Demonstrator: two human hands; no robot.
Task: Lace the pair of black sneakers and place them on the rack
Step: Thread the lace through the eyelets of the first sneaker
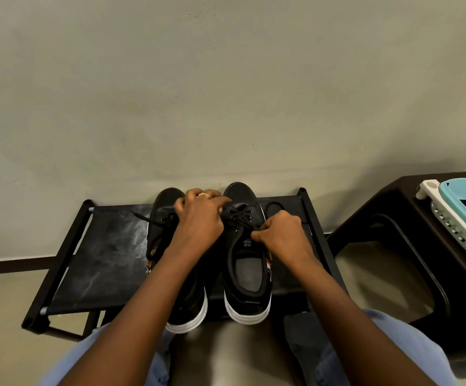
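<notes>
Two black sneakers stand side by side on the top shelf of a low black rack, toes toward the wall at 12 o'clock, white-soled heels toward the person. The left hand lies across the gap between them, fingers curled down over the front of the right sneaker near its toe-end eyelets; whether it actually pinches the lace there I cannot tell (a gold ring shows on one finger). The right hand, at 3 o'clock of that sneaker's tongue, is closed with thumb and fingers pinched on a strand of the black lace, which crosses the upper eyelets. The left sneaker is partly covered by the left forearm; a loose lace end trails out toward 9 o'clock. At 3 o'clock stands a dark stool carrying a light blue basket.
</notes>
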